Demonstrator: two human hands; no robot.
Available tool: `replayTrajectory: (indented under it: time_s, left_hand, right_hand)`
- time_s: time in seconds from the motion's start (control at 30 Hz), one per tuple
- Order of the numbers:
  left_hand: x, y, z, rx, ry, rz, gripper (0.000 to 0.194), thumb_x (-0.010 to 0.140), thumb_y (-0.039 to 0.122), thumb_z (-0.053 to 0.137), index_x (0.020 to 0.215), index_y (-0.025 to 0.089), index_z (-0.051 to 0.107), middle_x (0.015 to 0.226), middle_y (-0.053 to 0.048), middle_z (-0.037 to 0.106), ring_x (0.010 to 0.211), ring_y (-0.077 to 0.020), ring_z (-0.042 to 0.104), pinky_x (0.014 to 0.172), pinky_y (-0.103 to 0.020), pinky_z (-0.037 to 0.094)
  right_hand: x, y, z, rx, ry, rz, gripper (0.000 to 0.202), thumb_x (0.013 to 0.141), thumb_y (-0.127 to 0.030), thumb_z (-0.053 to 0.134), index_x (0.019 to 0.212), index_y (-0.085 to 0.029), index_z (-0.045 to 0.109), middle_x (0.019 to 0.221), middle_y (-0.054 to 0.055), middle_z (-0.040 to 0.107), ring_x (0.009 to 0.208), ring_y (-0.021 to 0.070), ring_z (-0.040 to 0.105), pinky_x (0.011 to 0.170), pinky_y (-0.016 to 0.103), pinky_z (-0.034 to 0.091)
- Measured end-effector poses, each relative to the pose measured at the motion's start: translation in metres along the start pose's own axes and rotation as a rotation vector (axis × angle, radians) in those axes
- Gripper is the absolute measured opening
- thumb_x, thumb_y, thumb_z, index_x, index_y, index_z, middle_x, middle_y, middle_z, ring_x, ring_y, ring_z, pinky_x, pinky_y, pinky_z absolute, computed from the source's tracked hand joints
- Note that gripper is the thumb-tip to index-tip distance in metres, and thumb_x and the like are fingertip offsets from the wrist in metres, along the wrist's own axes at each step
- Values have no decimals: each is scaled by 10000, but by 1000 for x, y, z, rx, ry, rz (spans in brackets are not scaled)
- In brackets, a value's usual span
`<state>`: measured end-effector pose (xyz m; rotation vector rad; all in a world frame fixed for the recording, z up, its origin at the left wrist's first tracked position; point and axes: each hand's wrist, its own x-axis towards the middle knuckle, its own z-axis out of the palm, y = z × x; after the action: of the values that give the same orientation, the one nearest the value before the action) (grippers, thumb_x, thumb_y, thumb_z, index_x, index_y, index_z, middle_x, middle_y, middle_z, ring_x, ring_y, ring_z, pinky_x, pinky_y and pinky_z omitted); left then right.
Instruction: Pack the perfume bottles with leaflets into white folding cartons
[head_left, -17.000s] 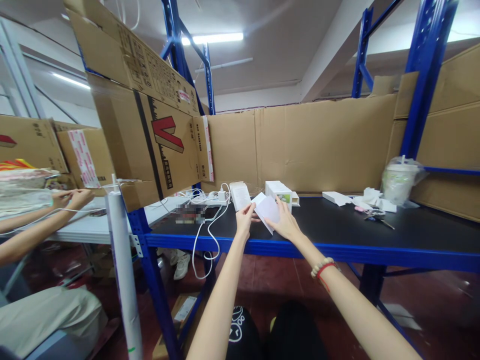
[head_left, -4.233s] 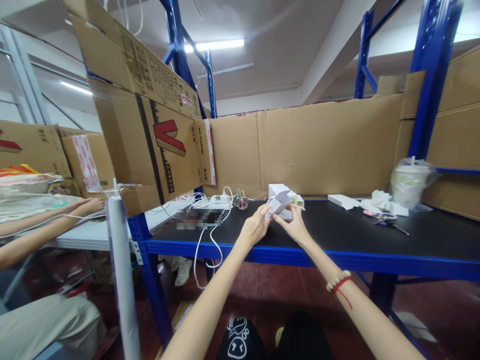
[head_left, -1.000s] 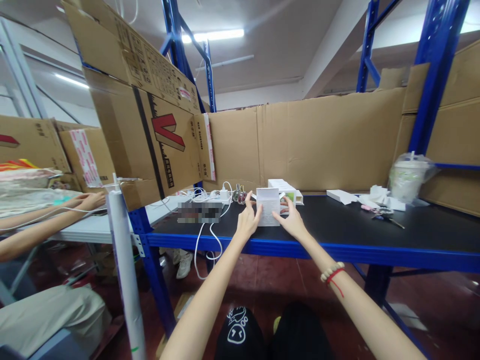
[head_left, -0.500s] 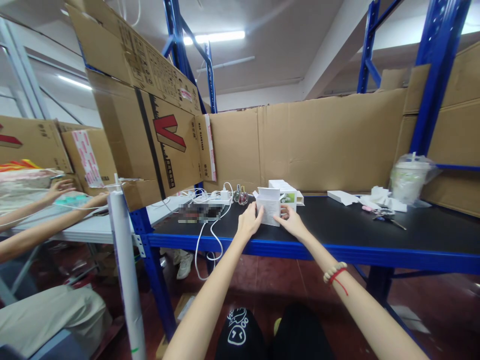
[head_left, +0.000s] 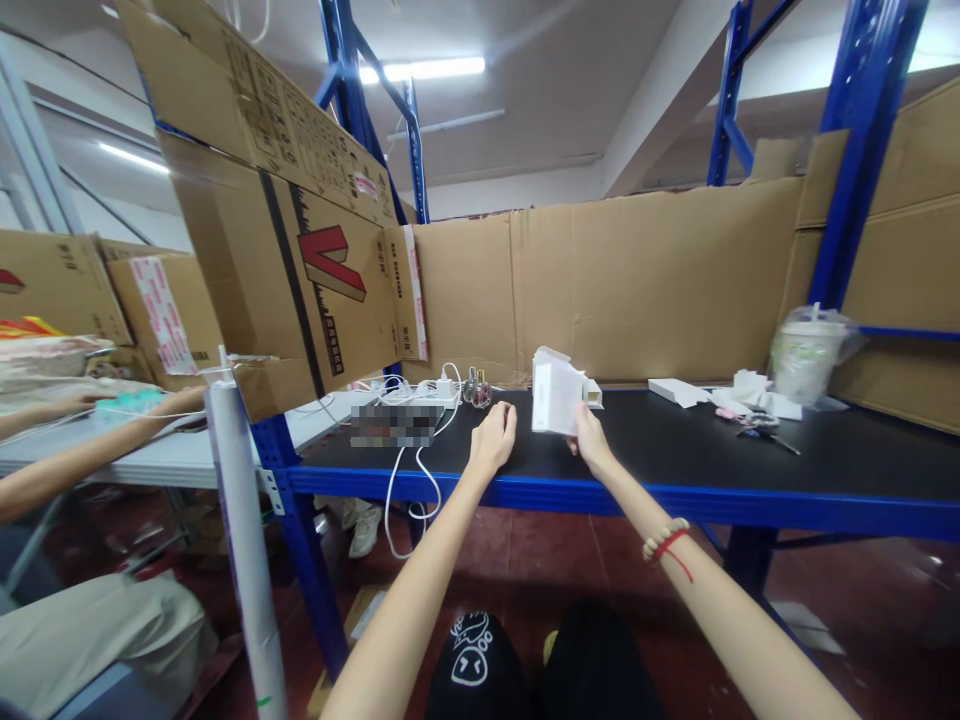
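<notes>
My right hand (head_left: 591, 442) grips a small white carton (head_left: 556, 396) by its lower right side. The carton is tilted and raised a little off the black tabletop, with loose flaps showing at its top. To the left of it, apart from the carton, my left hand (head_left: 493, 440) is over the table's front part with its fingers curled together. Nothing shows in the left fingers. Two small glass bottles (head_left: 477, 388) stand just behind my left hand. Behind the carton, another box (head_left: 592, 393) is mostly hidden.
A white power strip (head_left: 448, 393) with tangled cables lies on the left, one cable hanging over the blue edge. To the right are a flat white box (head_left: 677, 392), crumpled paper (head_left: 756, 393), keys (head_left: 765, 434) and a bagged cup (head_left: 805, 355). Another person's arm (head_left: 97, 455) is at far left.
My left hand has come off the white carton and its fingers have curled. The carton has been lifted and turned in my right hand, tilting to one side.
</notes>
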<state>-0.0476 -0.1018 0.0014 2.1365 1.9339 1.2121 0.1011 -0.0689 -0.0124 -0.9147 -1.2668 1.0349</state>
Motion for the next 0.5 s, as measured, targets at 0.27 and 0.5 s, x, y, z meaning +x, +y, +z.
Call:
replayTrajectory:
  time_s: [0.27, 0.5]
  left_hand:
    - [0, 1, -1, 4, -8, -8, 253, 916, 259, 279, 957, 215, 525, 1007, -13, 624, 950, -154, 585, 757, -243, 422]
    - [-1, 2, -2, 12, -24, -7, 256, 914, 250, 281, 967, 210, 527, 1004, -18, 625, 947, -159, 585, 760, -245, 421]
  right_hand:
    - [-11, -13, -3, 234, -249, 186, 345, 766, -388, 364, 936, -161, 562, 434, -56, 426, 267, 64, 218, 322, 228, 239]
    - [-11, -20, -6, 342, -293, 297, 271, 820, -317, 311, 729, -181, 526, 393, -65, 358, 281, 64, 274, 337, 194, 259]
